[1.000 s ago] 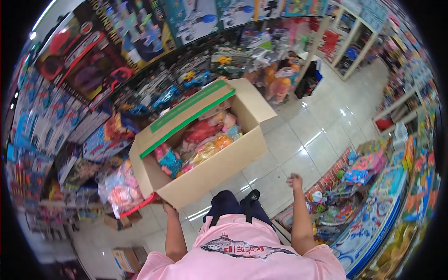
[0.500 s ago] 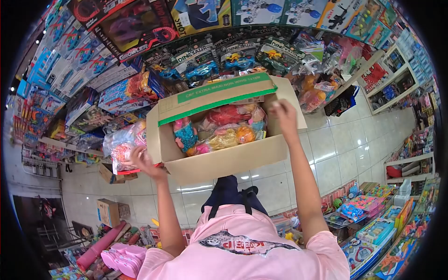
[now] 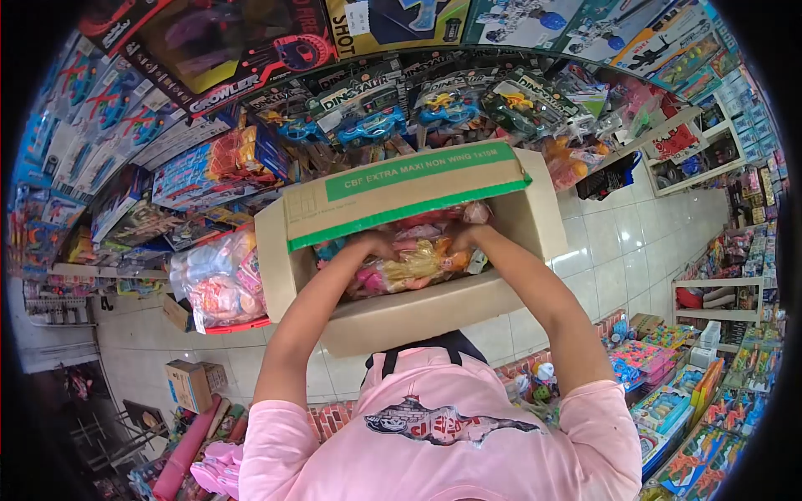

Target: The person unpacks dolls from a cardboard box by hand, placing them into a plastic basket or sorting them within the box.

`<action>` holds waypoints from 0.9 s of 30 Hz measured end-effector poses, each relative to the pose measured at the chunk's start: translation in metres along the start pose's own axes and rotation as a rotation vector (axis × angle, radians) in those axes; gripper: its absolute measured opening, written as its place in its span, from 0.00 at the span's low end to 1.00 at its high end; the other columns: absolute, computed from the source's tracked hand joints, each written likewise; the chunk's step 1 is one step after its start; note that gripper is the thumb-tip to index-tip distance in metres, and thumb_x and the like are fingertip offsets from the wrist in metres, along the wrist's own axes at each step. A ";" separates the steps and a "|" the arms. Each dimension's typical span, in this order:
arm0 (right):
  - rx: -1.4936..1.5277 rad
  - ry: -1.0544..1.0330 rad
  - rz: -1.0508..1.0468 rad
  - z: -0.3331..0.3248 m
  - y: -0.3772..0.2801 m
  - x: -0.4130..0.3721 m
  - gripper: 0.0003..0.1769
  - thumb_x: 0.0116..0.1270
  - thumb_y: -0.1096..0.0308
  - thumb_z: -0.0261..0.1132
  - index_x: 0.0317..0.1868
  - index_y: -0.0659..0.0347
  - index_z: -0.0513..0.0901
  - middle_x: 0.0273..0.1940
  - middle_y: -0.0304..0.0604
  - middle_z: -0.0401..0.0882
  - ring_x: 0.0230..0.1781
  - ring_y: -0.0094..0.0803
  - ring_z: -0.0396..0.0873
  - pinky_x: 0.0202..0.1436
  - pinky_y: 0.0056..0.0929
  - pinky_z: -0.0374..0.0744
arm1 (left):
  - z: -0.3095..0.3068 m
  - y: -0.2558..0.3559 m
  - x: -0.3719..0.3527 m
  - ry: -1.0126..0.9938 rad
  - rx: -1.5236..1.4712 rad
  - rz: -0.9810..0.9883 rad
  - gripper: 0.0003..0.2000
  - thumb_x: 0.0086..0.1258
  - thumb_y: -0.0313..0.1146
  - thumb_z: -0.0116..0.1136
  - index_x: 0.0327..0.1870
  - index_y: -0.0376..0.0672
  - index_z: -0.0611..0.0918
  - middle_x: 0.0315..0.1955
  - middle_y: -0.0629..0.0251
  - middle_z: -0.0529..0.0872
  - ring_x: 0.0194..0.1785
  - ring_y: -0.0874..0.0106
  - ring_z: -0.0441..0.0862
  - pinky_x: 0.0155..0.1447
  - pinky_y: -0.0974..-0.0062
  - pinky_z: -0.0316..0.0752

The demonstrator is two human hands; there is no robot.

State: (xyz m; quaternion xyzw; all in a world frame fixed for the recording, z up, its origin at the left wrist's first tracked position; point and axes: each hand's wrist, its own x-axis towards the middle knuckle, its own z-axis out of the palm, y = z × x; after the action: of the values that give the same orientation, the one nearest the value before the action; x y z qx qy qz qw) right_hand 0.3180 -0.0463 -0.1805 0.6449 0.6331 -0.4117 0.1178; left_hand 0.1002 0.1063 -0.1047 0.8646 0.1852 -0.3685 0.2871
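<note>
An open cardboard box (image 3: 401, 321) with a green-printed flap (image 3: 418, 179) is in front of me. Plastic-bagged dolls lie inside; one yellow-and-orange bagged doll (image 3: 413, 265) is nearest its front wall. My left hand (image 3: 378, 244) reaches into the box from the left and touches the bagged dolls. On the right side of the box, my right hand (image 3: 468, 235) is down among the same bags, by the orange end of the doll. The fingers of both hands are partly hidden by the bags and blurred, so their grip does not show.
Left of the box is a red-edged container (image 3: 224, 326) of bagged dolls. Shelves behind hold dinosaur toy packs (image 3: 368, 113) and boxed toys (image 3: 221, 171). A small carton (image 3: 188, 386) stands on the tiled floor (image 3: 618, 250). Toy displays (image 3: 668, 409) are at the lower right.
Both hands have moved from outside the box, at its left and right, inward and down onto the bagged dolls. The view has shifted slightly, and the box appears nearer.
</note>
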 end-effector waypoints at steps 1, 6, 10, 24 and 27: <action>-0.079 0.035 0.016 0.007 -0.003 -0.002 0.52 0.52 0.50 0.76 0.74 0.63 0.63 0.72 0.57 0.65 0.70 0.46 0.68 0.70 0.39 0.69 | -0.001 0.000 0.001 -0.097 0.095 -0.040 0.37 0.54 0.60 0.70 0.62 0.45 0.81 0.65 0.54 0.78 0.67 0.58 0.74 0.69 0.60 0.67; -0.082 -0.011 0.139 -0.026 -0.037 -0.035 0.50 0.53 0.48 0.76 0.71 0.61 0.66 0.70 0.57 0.66 0.70 0.50 0.67 0.70 0.41 0.69 | 0.019 0.003 0.000 0.045 0.176 -0.077 0.32 0.58 0.56 0.69 0.60 0.46 0.81 0.65 0.56 0.77 0.69 0.56 0.72 0.71 0.56 0.67; -0.179 -0.035 -0.075 -0.034 -0.020 -0.045 0.37 0.58 0.54 0.73 0.67 0.55 0.73 0.65 0.53 0.73 0.66 0.52 0.71 0.67 0.44 0.71 | 0.023 -0.001 0.010 -0.035 0.121 0.039 0.23 0.64 0.48 0.65 0.55 0.44 0.84 0.54 0.50 0.84 0.59 0.55 0.81 0.61 0.57 0.75; -0.054 0.766 -0.450 -0.246 -0.149 -0.238 0.10 0.64 0.74 0.63 0.46 0.64 0.81 0.42 0.49 0.82 0.44 0.53 0.79 0.49 0.42 0.78 | -0.049 0.048 -0.222 1.231 -0.288 0.454 0.06 0.65 0.28 0.60 0.39 0.37 0.80 0.45 0.57 0.83 0.50 0.54 0.79 0.49 0.62 0.74; -0.019 1.330 -0.629 -0.256 -0.189 -0.225 0.10 0.62 0.72 0.65 0.44 0.63 0.82 0.39 0.46 0.81 0.43 0.47 0.80 0.45 0.40 0.76 | -0.046 0.032 -0.243 1.467 -0.401 0.319 0.04 0.70 0.26 0.58 0.41 0.37 0.79 0.42 0.61 0.83 0.45 0.64 0.81 0.46 0.70 0.74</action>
State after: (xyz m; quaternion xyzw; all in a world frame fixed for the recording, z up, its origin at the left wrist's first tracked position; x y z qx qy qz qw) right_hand 0.2741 -0.0039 0.2046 0.5453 0.7295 0.0576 -0.4089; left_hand -0.0192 0.0845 0.1135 0.8352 0.2642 0.3844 0.2914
